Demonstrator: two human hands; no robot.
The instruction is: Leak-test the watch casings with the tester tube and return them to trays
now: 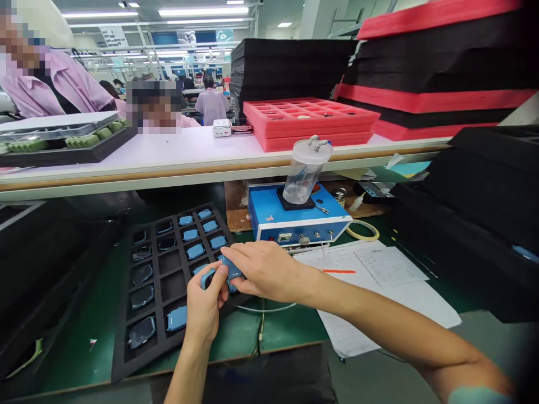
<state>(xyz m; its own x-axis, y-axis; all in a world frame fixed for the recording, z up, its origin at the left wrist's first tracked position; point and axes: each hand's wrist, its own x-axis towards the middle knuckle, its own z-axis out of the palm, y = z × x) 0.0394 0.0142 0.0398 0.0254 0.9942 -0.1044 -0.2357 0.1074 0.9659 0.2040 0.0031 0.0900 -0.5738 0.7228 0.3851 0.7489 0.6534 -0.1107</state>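
My left hand [204, 303] pinches a small blue frame [205, 279] and my right hand [267, 269] grips a blue plate [231, 268], both over the black tray [120, 348], which they partly hide from me. Beyond stands a blue box [269, 216] bearing a clear canister [298, 182]; a white shelf [168, 160] crosses above. I can't read the plate's tiny pale marking [234, 274] or the papers [391, 306] on the green table [231, 339].

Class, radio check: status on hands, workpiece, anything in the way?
Left hand, right hand: both gripping blue parts. Held over black tray. Hands block view of some tray contents.
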